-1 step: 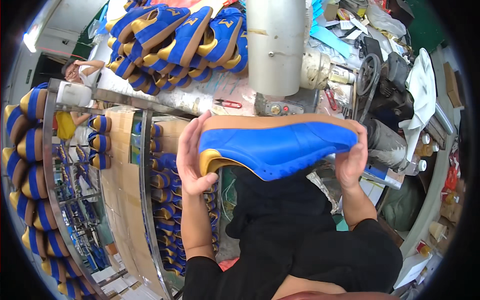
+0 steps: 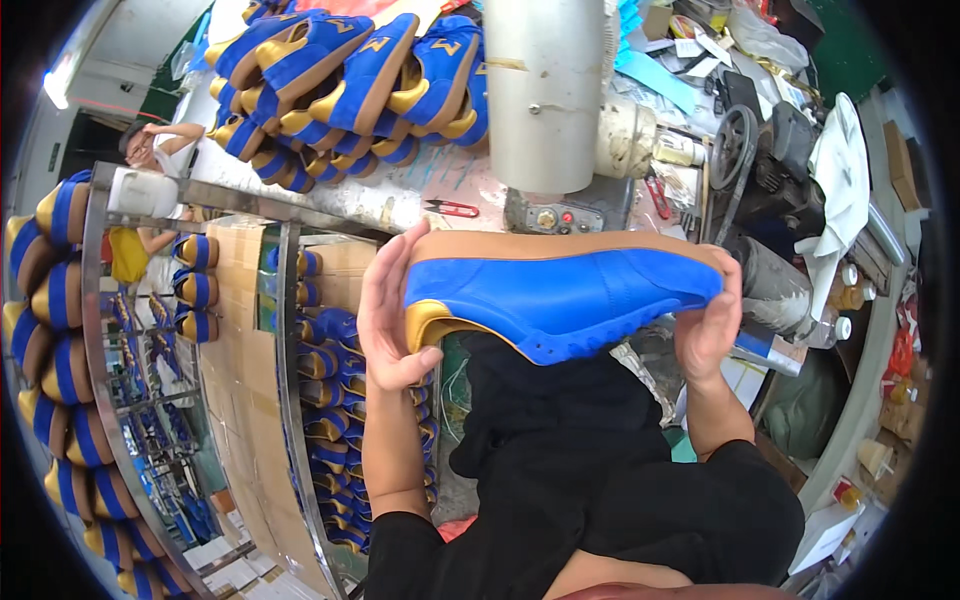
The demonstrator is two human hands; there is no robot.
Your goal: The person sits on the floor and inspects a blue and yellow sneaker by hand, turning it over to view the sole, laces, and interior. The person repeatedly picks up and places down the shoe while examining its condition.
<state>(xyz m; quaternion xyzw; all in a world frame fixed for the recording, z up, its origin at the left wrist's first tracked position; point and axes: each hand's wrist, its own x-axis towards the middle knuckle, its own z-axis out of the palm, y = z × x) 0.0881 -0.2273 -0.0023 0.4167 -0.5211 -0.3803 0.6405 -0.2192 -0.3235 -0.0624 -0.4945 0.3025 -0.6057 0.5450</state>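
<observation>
Between my two hands is a blue shoe (image 2: 550,295) with a tan sole and a gold heel collar. It lies on its side in the air above my lap, sole turned away from me and opening toward me. At the heel end my left hand (image 2: 392,320) grips it, thumb by the gold collar and fingers behind the sole. My right hand (image 2: 708,325) is closed round the toe. Past the sole, on the table, lie red-handled thread snips (image 2: 452,208).
A thick grey machine column (image 2: 545,100) stands just beyond the shoe. Matching shoes (image 2: 340,85) are piled at the back left. Metal racks (image 2: 290,400) of shoes stand on my left, with another person (image 2: 150,150) behind. A handwheel (image 2: 735,150) and clutter lie at the right.
The shoe and both hands have shifted very slightly to the right. My grip on it looks the same.
</observation>
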